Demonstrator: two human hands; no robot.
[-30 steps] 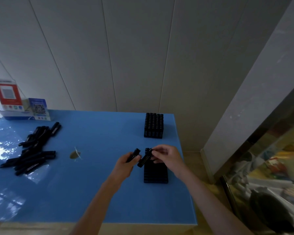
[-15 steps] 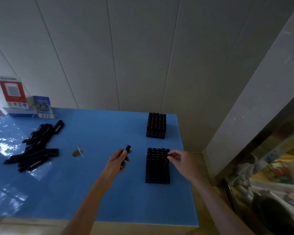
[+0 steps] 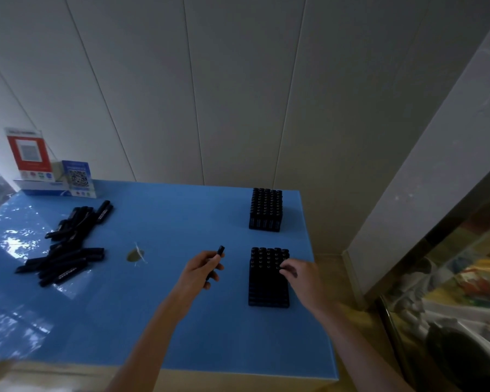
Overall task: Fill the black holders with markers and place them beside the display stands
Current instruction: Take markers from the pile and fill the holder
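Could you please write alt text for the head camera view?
A person's left hand holds a black marker while the right hand touches the near marker holder on a blue table; loose markers lie at left.

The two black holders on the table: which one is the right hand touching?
The near holder, closer to the person. The right hand has its fingers on its right edge; the far holder by the wall stands untouched.

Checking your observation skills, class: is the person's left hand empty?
No, the left hand grips a black marker above the blue table.
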